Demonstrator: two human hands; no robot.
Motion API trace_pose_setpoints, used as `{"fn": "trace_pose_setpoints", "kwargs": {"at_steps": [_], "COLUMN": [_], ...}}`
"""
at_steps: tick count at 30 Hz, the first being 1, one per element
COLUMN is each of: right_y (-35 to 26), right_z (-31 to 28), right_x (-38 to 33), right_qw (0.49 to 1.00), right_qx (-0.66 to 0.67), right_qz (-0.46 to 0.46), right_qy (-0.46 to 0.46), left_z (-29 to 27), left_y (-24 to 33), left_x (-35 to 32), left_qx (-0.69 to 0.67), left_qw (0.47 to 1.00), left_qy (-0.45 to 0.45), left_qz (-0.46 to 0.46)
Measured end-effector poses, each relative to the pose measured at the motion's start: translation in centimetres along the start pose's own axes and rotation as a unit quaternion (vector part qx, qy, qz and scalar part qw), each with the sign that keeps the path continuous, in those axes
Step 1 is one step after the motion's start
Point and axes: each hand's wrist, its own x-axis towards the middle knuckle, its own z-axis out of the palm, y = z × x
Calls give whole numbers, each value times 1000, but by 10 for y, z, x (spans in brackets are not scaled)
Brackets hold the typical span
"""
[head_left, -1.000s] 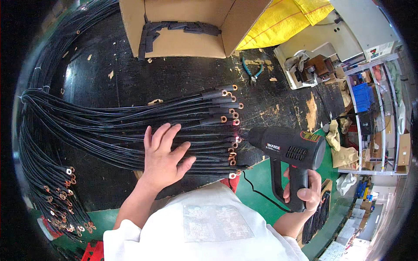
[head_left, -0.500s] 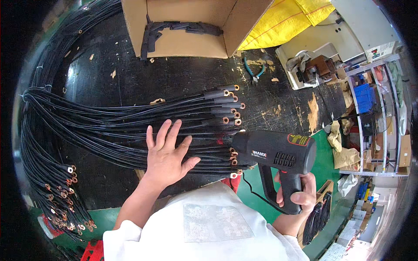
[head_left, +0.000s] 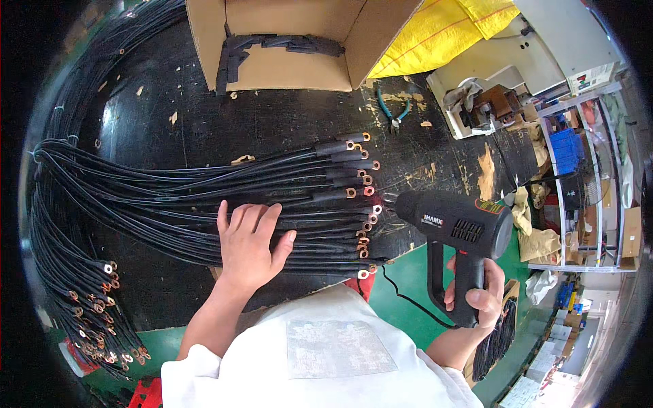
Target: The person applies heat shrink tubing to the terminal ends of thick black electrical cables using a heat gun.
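Observation:
My right hand (head_left: 484,296) is wrapped around the handle of a black heat gun (head_left: 456,228). The gun's nozzle points left at the copper ring lugs (head_left: 371,219) on the cable ends, a short gap away. My left hand (head_left: 252,241) rests palm down across the black cables (head_left: 170,224), fingers loosely bent and thumb apart, gripping nothing. These cables fan out to the right from a tie near the table's left edge. Dark sleeves (head_left: 333,148) cover the cables just behind several of the far lugs.
An open cardboard box (head_left: 289,71) with dark sleeve pieces inside stands at the back. Teal-handled pliers (head_left: 393,112) lie right of it, near a yellow woven sack (head_left: 435,41). More lugged cables (head_left: 102,319) hang over the left edge. A loaded shelf rack (head_left: 588,177) stands at right.
The heat gun has moved right, away from the cables, uncovering more lugs. My left hand has shifted slightly left, with its fingers more bent.

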Motion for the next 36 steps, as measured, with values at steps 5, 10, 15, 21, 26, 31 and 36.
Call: {"fn": "trace_pose_setpoints", "kwargs": {"at_steps": [5, 10, 15, 21, 26, 31, 36], "right_y": [5, 4, 2, 0, 1, 3, 2], "right_z": [7, 23, 29, 35, 37, 36, 43], "right_x": [4, 12, 19, 20, 19, 18, 18], "right_qw": [999, 997, 997, 998, 999, 996, 995], "right_qx": [26, 58, 48, 33, 37, 65, 76], "right_qz": [-3, -10, -12, -17, -21, -19, -18], "right_qy": [-26, -46, -55, -41, -33, -56, -64], "left_z": [2, 1, -1, -2, -5, -7, -9], "left_y": [-1, -5, -5, -5, -5, -4, -4], "left_x": [1, 0, 0, -1, -1, -1, -1], "left_qx": [-8, -17, -29, -43, -57, -66, -70], "left_qw": [998, 994, 990, 984, 979, 974, 972], "left_qy": [55, 107, 130, 162, 186, 203, 212], "left_qz": [20, 30, 38, 54, 65, 69, 72]}}
